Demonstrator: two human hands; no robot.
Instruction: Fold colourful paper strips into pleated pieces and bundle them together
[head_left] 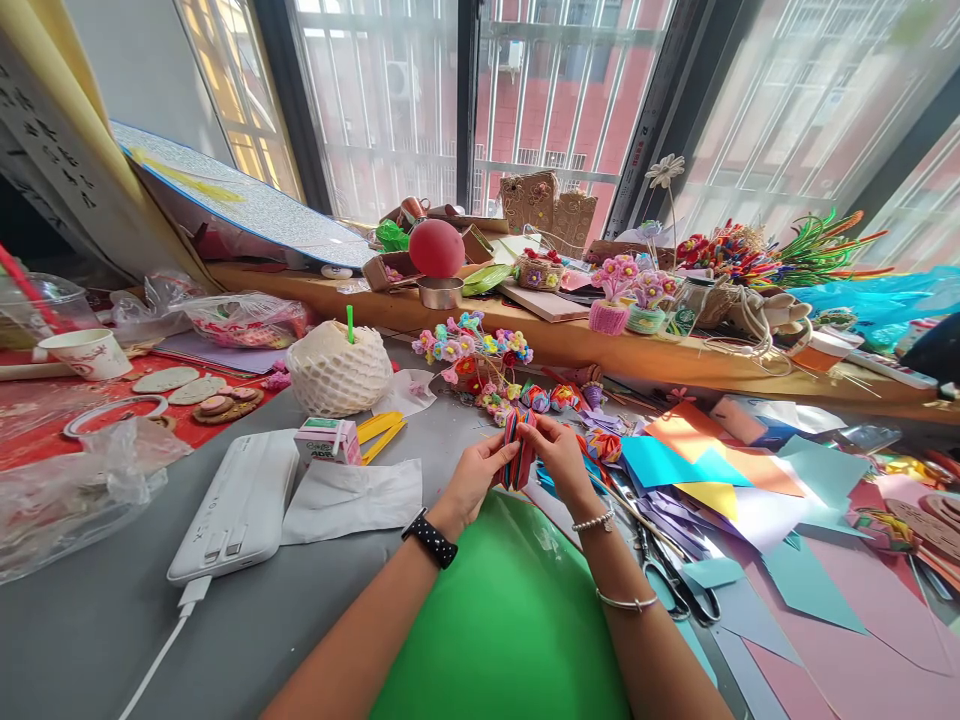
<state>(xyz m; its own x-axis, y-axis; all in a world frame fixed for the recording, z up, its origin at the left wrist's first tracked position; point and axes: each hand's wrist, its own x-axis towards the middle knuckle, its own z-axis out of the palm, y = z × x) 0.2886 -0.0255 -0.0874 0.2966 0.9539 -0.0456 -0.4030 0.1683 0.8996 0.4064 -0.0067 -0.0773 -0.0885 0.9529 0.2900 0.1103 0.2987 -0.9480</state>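
Green balloon [517, 610] nearest; left hand [480, 470] and right hand [556, 452], grip closed, pinch folded paper [517, 468] upright between them.

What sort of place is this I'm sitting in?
Probably a craft workspace beside a window: scissors and loose coloured paper lie on the table, and small potted flower crafts stand on the ledge.
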